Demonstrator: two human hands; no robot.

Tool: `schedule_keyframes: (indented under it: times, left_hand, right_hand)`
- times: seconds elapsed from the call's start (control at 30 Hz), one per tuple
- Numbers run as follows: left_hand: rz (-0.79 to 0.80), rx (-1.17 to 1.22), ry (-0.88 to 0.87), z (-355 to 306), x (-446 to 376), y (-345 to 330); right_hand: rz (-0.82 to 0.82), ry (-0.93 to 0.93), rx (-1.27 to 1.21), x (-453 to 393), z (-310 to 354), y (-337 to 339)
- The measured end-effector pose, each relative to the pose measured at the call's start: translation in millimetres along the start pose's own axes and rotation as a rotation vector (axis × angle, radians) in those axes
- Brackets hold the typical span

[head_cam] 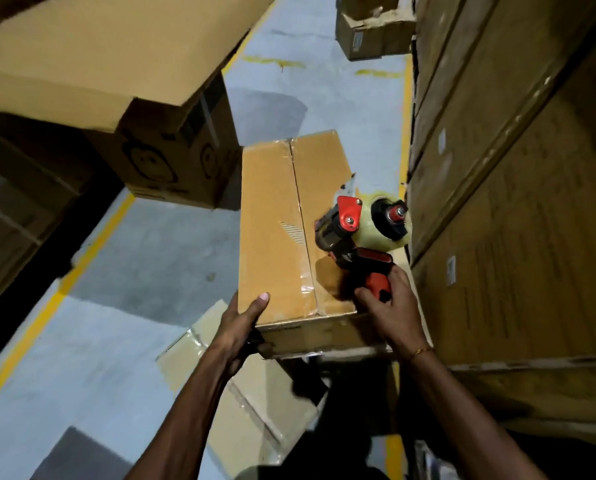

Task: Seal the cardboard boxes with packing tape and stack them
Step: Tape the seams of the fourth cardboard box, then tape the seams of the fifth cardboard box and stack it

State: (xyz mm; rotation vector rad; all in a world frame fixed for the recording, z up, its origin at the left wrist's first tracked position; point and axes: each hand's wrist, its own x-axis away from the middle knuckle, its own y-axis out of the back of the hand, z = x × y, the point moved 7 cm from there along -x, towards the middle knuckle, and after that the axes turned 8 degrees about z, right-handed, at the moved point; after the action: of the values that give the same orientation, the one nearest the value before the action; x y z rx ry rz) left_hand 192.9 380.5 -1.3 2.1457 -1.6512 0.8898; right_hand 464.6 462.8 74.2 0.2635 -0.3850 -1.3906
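A person holds a long brown cardboard box [282, 237] up in front of them, its two top flaps meeting along a centre seam with clear tape glinting near the close end. The left hand [241, 327] grips the near left corner of the box, thumb lying over the top edge and fingers curled underneath. The right hand [390, 306] is wrapped around the red-and-black handle of a tape dispenser [362, 233], which rests on the box top just right of the seam; its roll of pale clear tape [386, 223] sits on the far side of the handle. A thin gold bracelet [421, 351] circles the right wrist. Below the held box, another taped cardboard box [241, 393] lies on the grey concrete floor [144, 244], which carries yellow painted lines [92, 244]. Tall stacked cartons [518, 168] stand close on the right, and an open-flapped printed carton [172, 154] sits on the left.
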Motion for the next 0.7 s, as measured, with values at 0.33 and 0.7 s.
schedule_keyframes:
  times: [0.33, 0.7]
  left_hand:
    - [0.087, -0.065, 0.054, 17.3, -69.0, -110.5]
    - [0.064, -0.366, 0.024, 30.3, -71.7, -116.5]
  right_hand:
    - [-0.055, -0.134, 0.181, -40.4, -81.9, 82.0]
    - [-0.004, -0.248, 0.391, -12.5, -121.4, 84.9]
